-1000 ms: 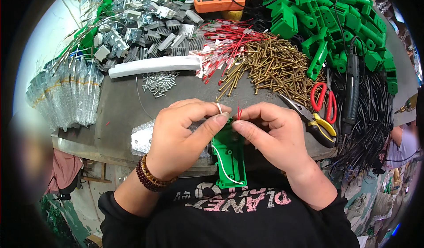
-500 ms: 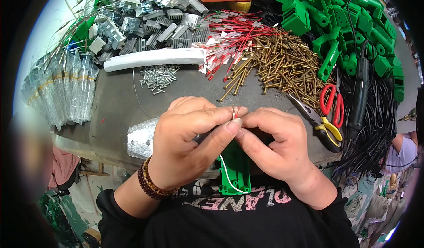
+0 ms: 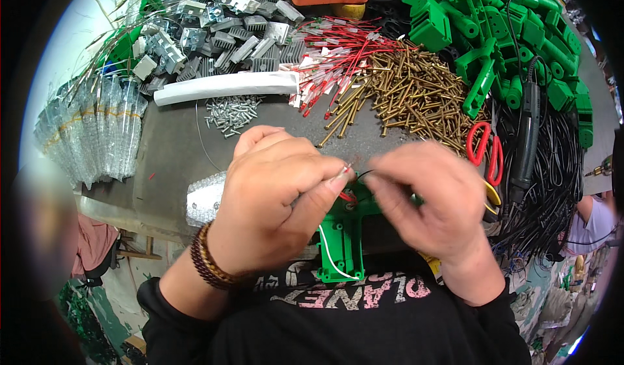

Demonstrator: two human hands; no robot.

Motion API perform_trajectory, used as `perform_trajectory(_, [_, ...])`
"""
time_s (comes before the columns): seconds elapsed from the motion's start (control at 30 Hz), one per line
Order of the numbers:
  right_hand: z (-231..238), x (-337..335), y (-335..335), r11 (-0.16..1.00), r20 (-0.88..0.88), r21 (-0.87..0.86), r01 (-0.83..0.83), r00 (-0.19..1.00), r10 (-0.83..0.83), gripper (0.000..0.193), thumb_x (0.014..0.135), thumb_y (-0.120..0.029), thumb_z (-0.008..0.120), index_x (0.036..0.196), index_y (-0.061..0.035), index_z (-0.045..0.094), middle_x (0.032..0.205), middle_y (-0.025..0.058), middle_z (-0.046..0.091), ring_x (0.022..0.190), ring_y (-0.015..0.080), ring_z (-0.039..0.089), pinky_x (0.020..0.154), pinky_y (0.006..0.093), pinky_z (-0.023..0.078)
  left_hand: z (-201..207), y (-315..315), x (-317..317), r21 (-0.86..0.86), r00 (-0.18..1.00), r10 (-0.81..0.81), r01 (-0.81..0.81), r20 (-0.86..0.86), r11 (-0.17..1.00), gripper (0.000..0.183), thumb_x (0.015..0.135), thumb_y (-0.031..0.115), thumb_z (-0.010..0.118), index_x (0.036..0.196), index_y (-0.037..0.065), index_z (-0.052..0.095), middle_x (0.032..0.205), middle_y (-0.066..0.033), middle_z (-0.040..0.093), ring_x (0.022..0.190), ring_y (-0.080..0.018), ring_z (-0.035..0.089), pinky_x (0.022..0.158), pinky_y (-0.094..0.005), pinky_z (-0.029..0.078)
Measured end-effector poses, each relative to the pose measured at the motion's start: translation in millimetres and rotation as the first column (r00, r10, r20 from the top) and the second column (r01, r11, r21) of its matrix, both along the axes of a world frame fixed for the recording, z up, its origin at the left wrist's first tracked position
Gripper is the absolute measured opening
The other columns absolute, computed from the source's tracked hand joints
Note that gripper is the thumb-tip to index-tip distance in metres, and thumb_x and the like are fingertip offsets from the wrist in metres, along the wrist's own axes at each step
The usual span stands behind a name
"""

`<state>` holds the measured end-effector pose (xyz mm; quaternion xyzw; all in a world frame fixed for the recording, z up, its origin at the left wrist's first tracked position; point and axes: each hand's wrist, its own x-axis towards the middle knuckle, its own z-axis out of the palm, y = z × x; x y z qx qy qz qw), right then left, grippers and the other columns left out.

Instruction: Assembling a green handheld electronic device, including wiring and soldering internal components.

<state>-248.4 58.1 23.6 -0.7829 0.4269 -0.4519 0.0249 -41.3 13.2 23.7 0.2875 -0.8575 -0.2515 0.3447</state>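
Grey table point(image 3: 170, 154); six o'clock: green casing point(image 3: 351, 243) uncovered, white wire point(image 3: 329, 256) laid in; left hand point(image 3: 276, 186) pinching wire ends point(image 3: 348, 168); right hand point(image 3: 429, 199): grip unclear.

I wear a black top point(image 3: 312, 336), its front printed with big block letters point(image 3: 372, 295) in off-white and pink, cracked and patchy; my sleeves point(image 3: 159, 316) end partway along the forearms; my left wrist wears a beaded bracelet point(image 3: 207, 261), dark brown touched with amber; my fingers point(image 3: 316, 204) are bare.
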Motion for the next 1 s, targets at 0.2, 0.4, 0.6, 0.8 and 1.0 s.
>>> perform_trajectory(0.2, [16,-19,-18,0.964,-0.424,-0.198,-0.177,0.902,0.079,0.025,0.069,-0.015,0.068,0.092,-0.0067,0.067,0.084,0.0021,0.060,0.066,0.0167,0.060,0.055,0.0288,0.049,13,-11,2,-0.099,0.974,-0.167,0.183,0.154,0.978,0.010,0.077,0.004,0.073,0.081,0.008,0.064,0.079,-0.0046,0.059,0.080,-0.0259,0.059,0.096,-0.0465,0.039])
perform_trajectory(0.4, [18,-20,-19,0.967,-0.477,-0.152,-0.204,0.872,0.109,0.021,0.068,-0.016,0.066,0.086,-0.0071,0.064,0.076,0.0008,0.053,0.064,0.0152,0.056,0.053,0.0286,0.046,18,-15,-2,-0.163,0.954,-0.222,0.256,0.203,0.953,0.011,0.074,0.006,0.072,0.082,0.008,0.066,0.076,-0.0037,0.057,0.078,-0.0242,0.058,0.095,-0.0455,0.039])
perform_trajectory(0.6, [27,-22,-16,0.961,-0.439,0.123,-0.247,0.855,0.276,0.018,0.069,-0.013,0.068,0.073,-0.0088,0.052,0.068,0.0030,0.046,0.058,0.0197,0.055,0.049,0.0341,0.043,22,2,-7,-0.308,0.954,-0.054,0.148,0.294,0.940,0.010,0.076,0.013,0.071,0.084,0.009,0.069,0.072,-0.0023,0.054,0.073,-0.0220,0.055,0.082,-0.0406,0.043])
perform_trajectory(0.8, [33,-16,-9,0.888,-0.262,0.359,-0.287,0.882,0.391,0.021,0.074,-0.011,0.072,0.074,-0.0081,0.051,0.065,0.0046,0.046,0.055,0.0248,0.055,0.047,0.0377,0.043,14,-24,-6,0.106,0.916,-0.393,0.385,0.077,0.917,0.013,0.075,0.016,0.076,0.080,0.008,0.066,0.072,-0.0082,0.056,0.070,-0.0315,0.059,0.063,-0.0415,0.049])
perform_trajectory(1.0, [36,-24,-13,0.832,-0.185,0.516,-0.205,0.921,0.342,0.016,0.078,-0.011,0.069,0.078,-0.0072,0.053,0.069,0.0079,0.053,0.059,0.0311,0.058,0.049,0.0419,0.044,19,-4,-16,-0.317,0.955,-0.138,0.220,0.261,0.922,0.019,0.068,0.013,0.074,0.074,0.008,0.056,0.077,-0.0052,0.056,0.071,-0.0290,0.060,0.060,-0.0387,0.048])
